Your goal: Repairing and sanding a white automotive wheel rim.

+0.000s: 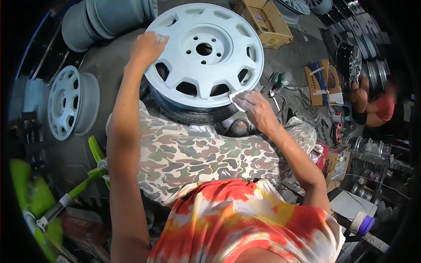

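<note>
A pale blue-white wheel rim (193, 85) lies face up in front of me on a black tire (188, 113). It has a ring of window openings and several bolt holes around its centre bore. My left hand (149, 47) is closed over the rim's upper left edge, with pale dust on the fingertips. At the lower right edge, my right hand (258, 109) pinches a thin white sheet (237, 102) against the rim. Whitish dust covers those fingers too. The sheet's far side is hidden by the hand.
Another pale rim (66, 103) stands at left, and grey rims (116, 17) lie behind it. A green fan (39, 206) is at lower left. Cardboard boxes (274, 37) stand at the back and right. A person (377, 103) squats at far right by a shiny rim (349, 59).
</note>
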Action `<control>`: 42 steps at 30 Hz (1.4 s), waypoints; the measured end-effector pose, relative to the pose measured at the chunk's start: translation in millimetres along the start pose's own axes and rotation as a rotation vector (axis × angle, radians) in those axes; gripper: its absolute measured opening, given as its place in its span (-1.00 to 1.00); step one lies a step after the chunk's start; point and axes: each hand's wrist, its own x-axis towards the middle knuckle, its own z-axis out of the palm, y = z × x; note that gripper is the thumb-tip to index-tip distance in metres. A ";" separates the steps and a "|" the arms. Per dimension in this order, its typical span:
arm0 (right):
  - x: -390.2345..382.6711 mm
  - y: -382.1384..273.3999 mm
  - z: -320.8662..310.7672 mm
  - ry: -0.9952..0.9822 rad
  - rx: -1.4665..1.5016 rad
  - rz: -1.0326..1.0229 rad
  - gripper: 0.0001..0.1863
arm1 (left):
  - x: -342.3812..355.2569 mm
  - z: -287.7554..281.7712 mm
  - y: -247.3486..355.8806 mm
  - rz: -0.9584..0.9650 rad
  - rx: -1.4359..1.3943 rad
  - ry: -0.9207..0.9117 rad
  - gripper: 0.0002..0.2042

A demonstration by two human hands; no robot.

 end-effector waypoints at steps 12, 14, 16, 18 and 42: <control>-0.2 19.5 -7.5 -0.002 -0.138 -0.013 -0.55 | 18.5 33.4 -8.7 0.188 0.095 0.052 -0.62; 8.9 34.5 -24.9 -0.175 -0.190 0.164 -0.56 | 22.6 27.5 -10.8 0.162 0.017 -0.074 -0.61; 2.9 21.3 -17.1 -0.132 -0.193 0.056 -0.56 | 20.2 31.8 -9.8 0.134 0.032 -0.071 -0.59; 8.0 -3.9 -6.9 -0.067 -0.165 -0.085 -0.56 | 17.9 31.0 -9.9 0.103 0.056 -0.065 -0.57; 52.8 -26.7 -11.2 -0.233 -0.044 -0.101 -0.60 | -0.9 14.0 21.9 0.059 0.381 -0.210 -0.48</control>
